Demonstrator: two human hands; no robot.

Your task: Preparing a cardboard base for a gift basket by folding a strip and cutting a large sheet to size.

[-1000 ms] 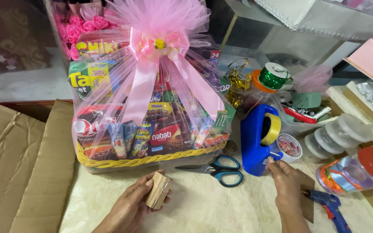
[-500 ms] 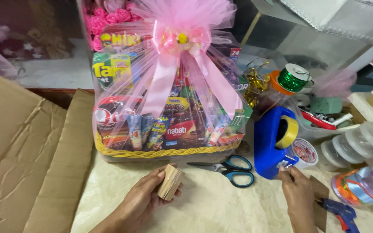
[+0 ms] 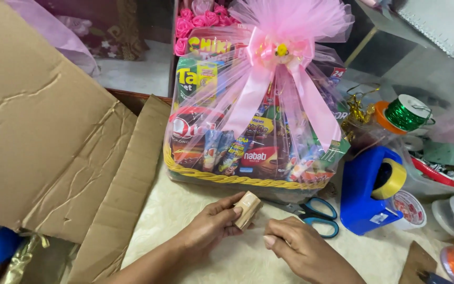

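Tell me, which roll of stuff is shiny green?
The ribbon spool with orange ends, behind the blue dispenser. The other roll, the tape on that dispenser, is yellow.

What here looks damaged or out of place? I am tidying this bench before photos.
The big cardboard sheet at the left is creased and crumpled, leaning over the table edge. The wrapped gift basket sits upright with its bow centred. The left hand holds a small tan block; nothing looks spilled.
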